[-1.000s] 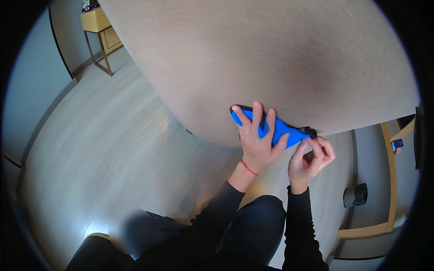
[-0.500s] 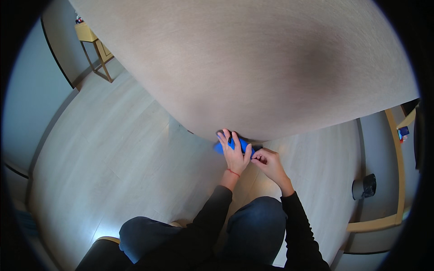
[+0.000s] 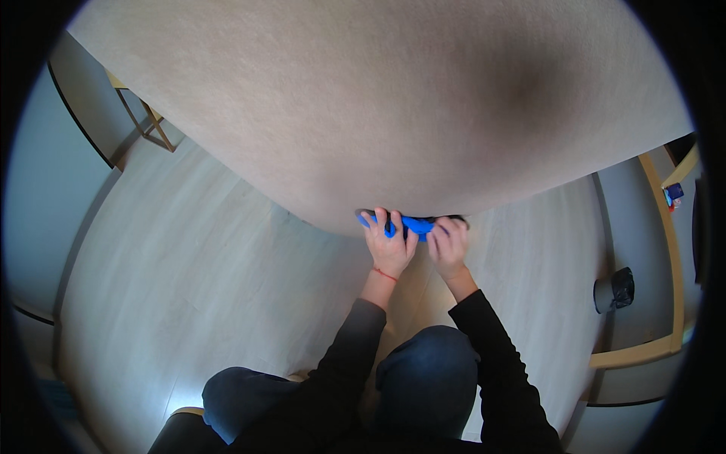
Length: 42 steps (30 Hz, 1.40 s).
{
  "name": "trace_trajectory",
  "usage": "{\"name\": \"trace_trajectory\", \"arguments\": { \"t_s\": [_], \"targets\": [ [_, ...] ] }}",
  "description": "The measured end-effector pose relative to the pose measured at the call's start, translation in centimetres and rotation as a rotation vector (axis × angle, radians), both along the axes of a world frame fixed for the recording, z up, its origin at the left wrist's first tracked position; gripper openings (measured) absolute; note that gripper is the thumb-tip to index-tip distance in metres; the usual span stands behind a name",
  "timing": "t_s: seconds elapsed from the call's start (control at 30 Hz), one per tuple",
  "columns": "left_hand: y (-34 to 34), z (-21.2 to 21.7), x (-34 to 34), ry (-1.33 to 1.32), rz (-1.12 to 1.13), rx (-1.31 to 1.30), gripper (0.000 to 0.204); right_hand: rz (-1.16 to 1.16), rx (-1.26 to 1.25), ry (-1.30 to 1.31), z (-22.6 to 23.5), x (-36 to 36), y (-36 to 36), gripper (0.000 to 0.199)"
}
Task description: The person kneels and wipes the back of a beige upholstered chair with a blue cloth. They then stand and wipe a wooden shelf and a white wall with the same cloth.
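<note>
In the head view, the blue item [image 3: 417,225], trimmed in black, is partly hidden by both hands, so its full shape cannot be made out. It is at the near edge of the beige surface [image 3: 340,91]; whether it rests there is unclear. The left hand [image 3: 390,246] lies over its left part, fingers spread; whether they grip is unclear. The right hand [image 3: 449,246] is slightly blurred, fingers bent over the right end; what they pinch cannot be told. The surface runs out of view above. Around it are a pale plank floor [image 3: 151,227], one cut-off stand [image 3: 115,81], one bin [image 3: 603,296] and two knees [image 3: 427,378].
</note>
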<state>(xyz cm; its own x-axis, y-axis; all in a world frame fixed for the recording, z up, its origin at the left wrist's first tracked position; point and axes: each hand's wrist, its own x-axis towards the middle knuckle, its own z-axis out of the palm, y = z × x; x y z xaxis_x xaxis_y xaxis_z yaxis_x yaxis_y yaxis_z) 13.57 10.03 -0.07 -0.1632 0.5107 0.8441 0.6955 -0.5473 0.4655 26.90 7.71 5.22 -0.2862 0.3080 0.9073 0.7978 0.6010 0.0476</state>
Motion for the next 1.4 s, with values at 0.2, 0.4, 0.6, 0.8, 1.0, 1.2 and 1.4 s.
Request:
{"name": "trace_trajectory", "arguments": {
  "t_s": [0.2, 0.4, 0.6, 0.8, 1.0, 1.2, 1.4],
  "targets": [
    [-2.3, -4.2, -0.2, -0.033, -0.144, -0.134, 0.074, 0.056, -0.148, 0.095, -3.8, -0.3, -0.1, 0.019],
    [-1.0, 3.7, 1.1, -0.168, 0.048, 0.143, 0.084, -0.049, 0.114, 0.281, 3.8, -1.0, -1.7, 0.024],
    [-0.1, 0.9, 1.2, -0.045, 0.078, 0.084, 0.07, -0.04, 0.149, 0.022, -0.2, -0.6, 0.8, 0.029],
    [-1.7, -5.3, 0.2, -0.033, -0.013, -0.234, 0.066, -0.032, -0.271, -0.077, -6.2, 0.1, 0.7, 0.032],
    [-0.7, -0.2, 0.0, -0.306, 0.053, -0.098, 0.072, -0.008, -0.053, 0.182, -1.3, -2.9, -0.7, 0.028],
    [1.4, -0.6, -0.1, -0.375, 0.076, -0.015, 0.074, 0.017, 0.067, -0.074, -2.0, -3.1, 1.0, 0.026],
    [-1.4, -6.3, -0.9, -0.349, -0.055, -0.457, 0.073, 0.05, -0.309, -0.235, -7.8, -2.0, 1.4, 0.037]
  ]
}}
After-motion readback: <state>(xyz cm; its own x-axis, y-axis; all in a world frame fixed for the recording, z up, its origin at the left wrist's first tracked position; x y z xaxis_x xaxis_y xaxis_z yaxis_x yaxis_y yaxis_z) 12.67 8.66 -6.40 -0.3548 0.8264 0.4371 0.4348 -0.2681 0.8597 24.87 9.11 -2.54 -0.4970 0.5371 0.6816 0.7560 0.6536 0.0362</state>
